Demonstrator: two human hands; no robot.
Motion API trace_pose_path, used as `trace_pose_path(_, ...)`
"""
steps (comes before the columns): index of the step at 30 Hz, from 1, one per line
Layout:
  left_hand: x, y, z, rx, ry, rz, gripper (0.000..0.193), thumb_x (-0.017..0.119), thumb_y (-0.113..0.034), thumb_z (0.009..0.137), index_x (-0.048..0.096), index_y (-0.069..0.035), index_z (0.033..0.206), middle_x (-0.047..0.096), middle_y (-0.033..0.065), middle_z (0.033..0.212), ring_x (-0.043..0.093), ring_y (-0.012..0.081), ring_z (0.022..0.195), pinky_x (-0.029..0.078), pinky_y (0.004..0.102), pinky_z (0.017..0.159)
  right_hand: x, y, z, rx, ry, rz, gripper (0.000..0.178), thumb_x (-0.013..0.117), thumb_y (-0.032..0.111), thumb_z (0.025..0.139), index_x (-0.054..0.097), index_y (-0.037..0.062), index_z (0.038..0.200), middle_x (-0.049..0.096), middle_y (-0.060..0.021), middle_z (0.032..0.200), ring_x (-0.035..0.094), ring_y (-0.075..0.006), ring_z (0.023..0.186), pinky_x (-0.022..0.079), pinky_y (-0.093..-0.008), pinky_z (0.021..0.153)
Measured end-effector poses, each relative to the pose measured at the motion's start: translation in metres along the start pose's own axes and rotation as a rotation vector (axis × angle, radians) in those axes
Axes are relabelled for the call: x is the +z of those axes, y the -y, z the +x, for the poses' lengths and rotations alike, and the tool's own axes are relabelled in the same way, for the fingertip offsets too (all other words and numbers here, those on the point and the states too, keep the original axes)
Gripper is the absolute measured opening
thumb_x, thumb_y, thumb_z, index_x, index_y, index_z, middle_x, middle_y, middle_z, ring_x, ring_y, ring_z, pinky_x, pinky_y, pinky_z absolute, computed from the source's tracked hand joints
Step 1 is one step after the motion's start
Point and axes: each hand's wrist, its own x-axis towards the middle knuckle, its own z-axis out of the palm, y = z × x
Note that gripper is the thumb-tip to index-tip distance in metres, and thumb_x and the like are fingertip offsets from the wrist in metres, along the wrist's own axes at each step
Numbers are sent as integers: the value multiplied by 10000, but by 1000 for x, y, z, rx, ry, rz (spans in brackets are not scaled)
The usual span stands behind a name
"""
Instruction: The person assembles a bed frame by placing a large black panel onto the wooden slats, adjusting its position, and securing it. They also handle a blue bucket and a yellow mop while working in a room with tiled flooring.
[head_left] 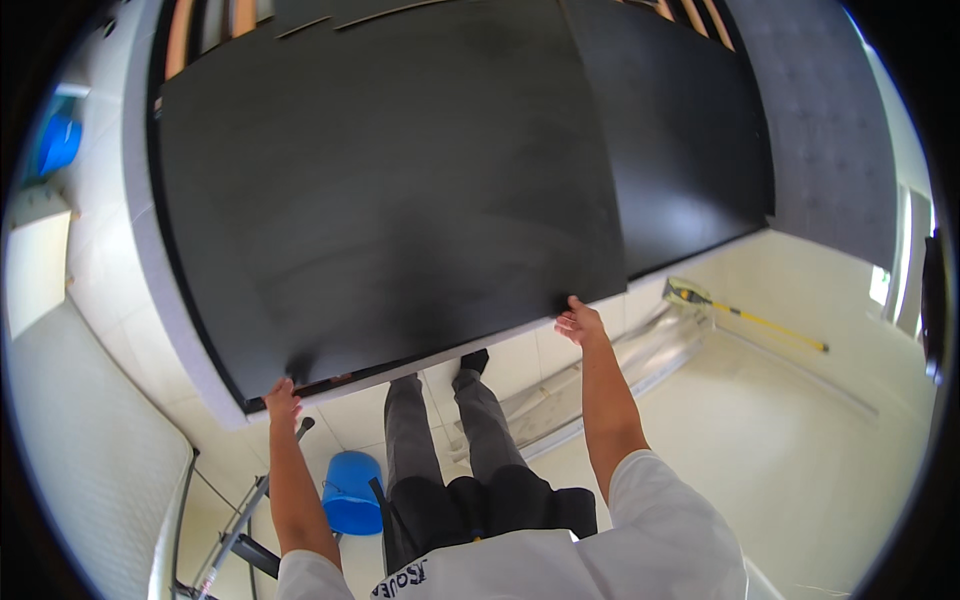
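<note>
A large black panel (400, 150) lies across a low bed frame with a grey padded rim (160, 270). At its near left corner, my left hand (282, 400) is closed on the edge, thumb on top and the fingers partly hidden. Farther right, my right hand (581, 322) grips the same near edge close to the other corner. A narrow dark gap shows between the panel and the frame by my left hand. The panel's right side overlaps a second black panel (680, 130). Wooden slats (180, 35) show past the far edge.
A grey tufted headboard (825, 120) rises at the right. Near my legs stand a blue bucket (352, 497) and a metal folding frame (235, 530). A white mattress (90, 460) leans at the left. Plastic sheeting (620, 370) and a yellow-handled tool (690, 293) lie on the right.
</note>
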Motion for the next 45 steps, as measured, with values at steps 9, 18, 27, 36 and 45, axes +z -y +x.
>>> trace_pose_path(9, 7, -6, -6, 486, 30, 593, 341, 486, -128, 687, 511, 11, 996, 529, 169, 989, 498, 250, 943, 369, 305, 808, -38, -18, -26, -774, -349, -702, 631, 573, 254, 666, 301, -5, 1173, 373, -211, 1147, 369, -315, 1062, 315, -347, 874)
trace_pose_path(18, -2, -10, -33, 721, 93, 889, 315, 490, -122, 686, 508, 23, 965, 542, 175, 948, 519, 278, 896, 391, 317, 786, -38, 31, 10, -827, -437, -843, 725, 576, 296, 664, 207, 7, 1217, 253, -193, 1236, 264, -313, 1136, 260, -355, 923)
trace_pose_path(27, 33, -38, -80, 811, 146, 757, 287, 482, -115, 697, 516, 5, 955, 556, 150, 925, 538, 243, 862, 413, 302, 756, -45, 50, 21, -781, -356, -1170, 804, 595, 354, 647, 175, -11, 1227, 174, -178, 1281, 219, -293, 1168, 217, -342, 947)
trace_pose_path(36, 245, -79, -193, 1108, 280, 885, 286, 517, -110, 704, 508, -53, 985, 531, 120, 975, 500, 262, 909, 392, 341, 792, -98, 71, 44, -1047, -45, -1104, 739, 663, 237, 588, 286, 27, 1188, 377, -145, 1139, 341, -298, 1064, 257, -381, 914)
trace_pose_path(45, 520, -97, -359, 1948, 620, 1281, 308, 504, -143, 691, 492, -107, 997, 461, 35, 1071, 375, 195, 1053, 274, 382, 889, -103, 91, 59, -1370, 48, -1158, 633, 640, 182, 597, 349, 8, 1131, 460, -97, 927, 418, -260, 922, 292, -392, 856)
